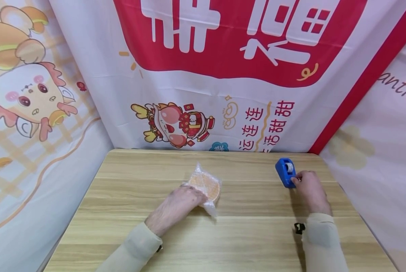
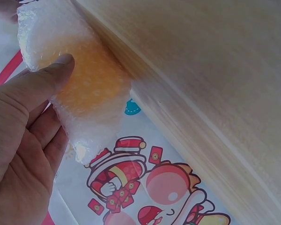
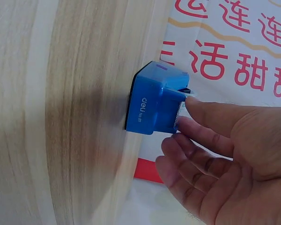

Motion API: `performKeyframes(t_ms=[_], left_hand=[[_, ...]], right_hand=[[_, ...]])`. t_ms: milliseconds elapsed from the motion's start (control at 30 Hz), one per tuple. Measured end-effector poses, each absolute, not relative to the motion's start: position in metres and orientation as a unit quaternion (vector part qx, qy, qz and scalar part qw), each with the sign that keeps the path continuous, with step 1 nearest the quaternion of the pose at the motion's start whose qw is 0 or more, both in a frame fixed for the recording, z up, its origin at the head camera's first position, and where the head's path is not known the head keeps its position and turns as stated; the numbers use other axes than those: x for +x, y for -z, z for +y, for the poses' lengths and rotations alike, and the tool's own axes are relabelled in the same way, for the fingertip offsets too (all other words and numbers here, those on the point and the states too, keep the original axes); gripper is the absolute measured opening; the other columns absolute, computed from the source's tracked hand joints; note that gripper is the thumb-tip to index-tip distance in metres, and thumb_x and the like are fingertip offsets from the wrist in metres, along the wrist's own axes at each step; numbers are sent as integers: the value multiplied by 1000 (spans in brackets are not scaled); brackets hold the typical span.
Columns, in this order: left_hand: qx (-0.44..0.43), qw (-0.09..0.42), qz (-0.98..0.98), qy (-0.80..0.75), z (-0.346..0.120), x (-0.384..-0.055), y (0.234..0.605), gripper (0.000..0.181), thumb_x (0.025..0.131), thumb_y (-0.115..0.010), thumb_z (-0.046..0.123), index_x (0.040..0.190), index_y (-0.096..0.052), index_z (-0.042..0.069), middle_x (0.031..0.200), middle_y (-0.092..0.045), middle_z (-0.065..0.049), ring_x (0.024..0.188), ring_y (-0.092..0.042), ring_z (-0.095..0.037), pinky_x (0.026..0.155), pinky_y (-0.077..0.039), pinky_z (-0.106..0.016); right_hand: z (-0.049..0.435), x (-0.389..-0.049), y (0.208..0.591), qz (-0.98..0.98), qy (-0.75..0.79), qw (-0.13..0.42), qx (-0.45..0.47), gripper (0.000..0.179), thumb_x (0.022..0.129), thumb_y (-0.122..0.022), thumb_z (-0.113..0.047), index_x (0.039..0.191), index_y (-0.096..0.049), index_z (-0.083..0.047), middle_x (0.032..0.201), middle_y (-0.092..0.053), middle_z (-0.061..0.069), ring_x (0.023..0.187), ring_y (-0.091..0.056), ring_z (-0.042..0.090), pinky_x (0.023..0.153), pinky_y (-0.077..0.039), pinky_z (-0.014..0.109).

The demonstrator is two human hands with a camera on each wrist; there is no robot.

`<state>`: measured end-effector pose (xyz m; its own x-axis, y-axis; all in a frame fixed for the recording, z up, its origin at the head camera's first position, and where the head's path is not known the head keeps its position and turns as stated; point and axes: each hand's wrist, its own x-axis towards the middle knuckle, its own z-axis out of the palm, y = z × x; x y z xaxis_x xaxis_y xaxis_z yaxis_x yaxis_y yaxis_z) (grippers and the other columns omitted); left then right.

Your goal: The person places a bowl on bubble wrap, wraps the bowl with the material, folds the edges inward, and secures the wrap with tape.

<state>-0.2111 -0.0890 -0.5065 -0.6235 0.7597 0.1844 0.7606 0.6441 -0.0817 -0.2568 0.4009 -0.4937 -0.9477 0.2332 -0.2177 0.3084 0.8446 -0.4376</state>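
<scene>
My left hand holds a round, flat orange object in clear bubble wrap at the middle of the table. In the left wrist view the thumb presses on the wrapped face of the bubble-wrapped object, with the other fingers behind it. At the right, my right hand is at the near end of a blue tape dispenser, which carries a small roll of clear tape. Thumb and forefinger pinch the tape's end at the cutter of the dispenser; the remaining fingers are loosely bent.
The wood-grain table ends at a printed white and red cloth hanging behind it. More printed cloth hangs along the left side and the right side.
</scene>
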Motion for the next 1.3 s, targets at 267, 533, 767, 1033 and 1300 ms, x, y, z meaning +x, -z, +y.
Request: performKeyframes(t_ms=[267, 533, 767, 1033, 1300], left_hand=[[-412, 79, -908, 6, -90, -210, 508, 30, 105, -83, 6, 126, -85, 27, 128, -88, 8, 116, -82, -15, 105, -71, -36], [-411, 77, -908, 11, -89, -211, 508, 30, 104, -84, 7, 126, -85, 27, 127, -89, 8, 115, -82, -15, 103, -71, -36], [-412, 83, -907, 14, -91, -211, 509, 31, 105, -82, 6, 126, -85, 28, 128, -88, 9, 117, -82, -15, 105, -70, -37], [-411, 71, -908, 37, -94, -209, 508, 32, 106, -81, 5, 129, -84, 26, 131, -88, 7, 119, -80, -17, 107, -70, -39], [-411, 82, -907, 24, -92, -210, 507, 28, 105, -83, 6, 123, -85, 28, 125, -89, 9, 114, -82, -15, 102, -71, -36]], right_hand=[[402, -261, 501, 958, 238, 46, 151, 32, 121, -62, -12, 133, -70, 16, 130, -61, 36, 115, -61, 46, 95, -64, 56], [400, -261, 509, 969, 215, -9, 120, 26, 118, -61, -7, 120, -73, 15, 121, -67, 39, 115, -62, 51, 102, -60, 66], [397, -261, 511, 974, 194, -35, 115, 25, 116, -60, -6, 116, -74, 15, 120, -69, 40, 117, -64, 53, 105, -60, 70], [396, -261, 511, 974, 184, -41, 124, 27, 116, -57, -5, 117, -74, 16, 122, -70, 41, 118, -66, 55, 106, -60, 72], [399, -260, 509, 975, 190, -39, 109, 29, 116, -55, -7, 117, -74, 15, 120, -72, 42, 117, -67, 56, 106, -58, 72]])
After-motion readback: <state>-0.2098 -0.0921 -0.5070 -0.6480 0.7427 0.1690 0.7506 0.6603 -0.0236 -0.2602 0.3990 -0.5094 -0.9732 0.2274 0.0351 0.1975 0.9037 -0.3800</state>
